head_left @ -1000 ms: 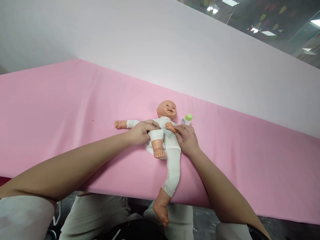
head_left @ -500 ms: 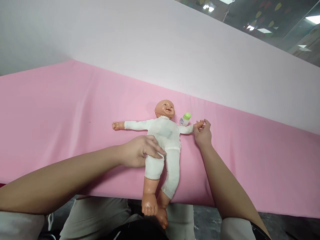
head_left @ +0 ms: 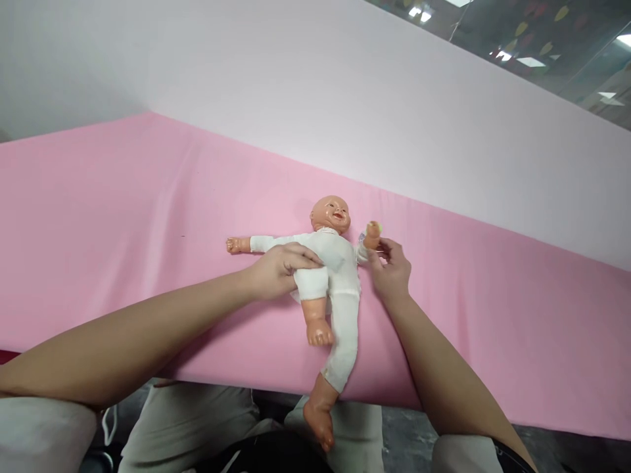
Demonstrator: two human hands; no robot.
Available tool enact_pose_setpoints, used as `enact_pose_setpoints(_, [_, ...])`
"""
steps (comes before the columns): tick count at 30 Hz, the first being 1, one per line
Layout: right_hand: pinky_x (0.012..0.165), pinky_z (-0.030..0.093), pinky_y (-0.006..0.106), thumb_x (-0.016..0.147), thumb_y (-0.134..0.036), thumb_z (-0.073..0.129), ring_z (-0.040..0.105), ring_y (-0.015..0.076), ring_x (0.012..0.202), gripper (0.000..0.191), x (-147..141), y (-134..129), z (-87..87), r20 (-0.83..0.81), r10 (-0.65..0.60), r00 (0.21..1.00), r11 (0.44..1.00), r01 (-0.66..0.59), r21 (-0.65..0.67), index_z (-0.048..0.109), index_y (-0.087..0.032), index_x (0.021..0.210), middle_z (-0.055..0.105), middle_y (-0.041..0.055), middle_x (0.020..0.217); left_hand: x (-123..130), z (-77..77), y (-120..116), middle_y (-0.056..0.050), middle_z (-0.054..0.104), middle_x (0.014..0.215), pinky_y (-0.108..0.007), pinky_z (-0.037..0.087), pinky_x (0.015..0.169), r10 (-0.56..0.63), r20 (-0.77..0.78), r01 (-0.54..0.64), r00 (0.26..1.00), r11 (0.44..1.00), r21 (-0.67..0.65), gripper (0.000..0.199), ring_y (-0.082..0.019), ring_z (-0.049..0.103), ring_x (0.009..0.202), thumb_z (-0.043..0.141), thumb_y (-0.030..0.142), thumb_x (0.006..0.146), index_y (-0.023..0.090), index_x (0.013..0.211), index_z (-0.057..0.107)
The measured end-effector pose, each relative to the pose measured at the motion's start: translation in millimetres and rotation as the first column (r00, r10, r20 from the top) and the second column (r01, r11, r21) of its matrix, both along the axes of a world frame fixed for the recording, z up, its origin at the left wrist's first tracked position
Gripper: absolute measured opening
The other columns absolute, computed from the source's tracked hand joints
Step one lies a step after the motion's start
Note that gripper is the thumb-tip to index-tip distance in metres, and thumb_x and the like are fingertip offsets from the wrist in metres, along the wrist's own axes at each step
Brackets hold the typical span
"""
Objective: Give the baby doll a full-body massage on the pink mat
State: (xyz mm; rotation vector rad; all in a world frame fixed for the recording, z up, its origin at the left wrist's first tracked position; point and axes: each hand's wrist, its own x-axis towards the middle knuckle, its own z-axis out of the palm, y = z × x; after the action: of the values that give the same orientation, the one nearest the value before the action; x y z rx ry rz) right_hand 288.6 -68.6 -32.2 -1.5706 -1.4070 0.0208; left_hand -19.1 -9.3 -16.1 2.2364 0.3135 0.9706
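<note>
A baby doll (head_left: 340,253) with a white cloth body lies face up, its head away from me. My left hand (head_left: 280,268) is closed on the doll's leg on the left, which is bent up toward its belly. The other leg lies straight, its foot hanging past the near edge. My right hand (head_left: 392,268) grips the doll's arm on the right near the wrist; that arm is bent upward. Behind the raised doll hand, a small bottle (head_left: 362,235) with a green cap is mostly hidden. The doll's other arm stretches out to the left.
A pink cloth (head_left: 197,197) covers the table under the doll. A white wall or panel (head_left: 246,85) rises behind it, with a window (head_left: 532,59) at the upper right. My legs (head_left: 192,420) are below the near edge.
My left hand has pushed the doll's leg up, bending it toward the belly. My right hand has moved inward and lifted the doll's arm, which now covers most of the bottle.
</note>
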Motion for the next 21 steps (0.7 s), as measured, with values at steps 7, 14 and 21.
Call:
enact_pose_setpoints(7, [0.117, 0.048, 0.059, 0.100, -0.032, 0.057, 0.063, 0.0318, 0.131, 0.033, -22, 4, -6.4, 0.431, 0.300, 0.851, 0.950, -0.305, -0.060, 0.073, -0.033, 0.129, 0.071, 0.0052, 0.142, 8, -11.6, 24, -0.005, 0.065, 0.100, -0.024, 0.056, 0.070, 0.143, -0.107, -0.160, 0.984, 0.972, -0.171, 0.012, -0.014, 0.066, 0.080, 0.067, 0.021, 0.079, 0.018, 0.082, 0.079])
enact_pose_setpoints(14, [0.104, 0.057, 0.054, 0.094, -0.045, 0.068, 0.069, 0.0308, 0.114, 0.040, -13, 5, -5.2, 0.228, 0.180, 0.957, 0.982, -0.160, -0.105, 0.069, -0.027, 0.129, 0.076, 0.0091, 0.125, 5, -6.9, 13, -0.003, 0.057, 0.095, -0.023, 0.052, 0.069, 0.110, -0.088, -0.118, 0.990, 0.989, -0.090, 0.014, -0.012, 0.060, 0.078, 0.070, 0.027, 0.087, 0.020, 0.087, 0.082])
enact_pose_setpoints(21, [0.093, 0.061, 0.042, 0.093, -0.056, 0.065, 0.073, 0.0260, 0.109, 0.065, 24, 7, -1.8, -0.186, -0.034, 0.982, 0.999, 0.031, -0.016, 0.053, -0.020, 0.146, 0.071, 0.0145, 0.133, -1, 0.1, -23, -0.002, 0.050, 0.090, -0.021, 0.046, 0.062, -0.192, -0.077, 0.194, 0.978, 0.981, 0.023, 0.023, -0.010, 0.052, 0.071, 0.073, 0.035, 0.093, 0.030, 0.112, 0.084])
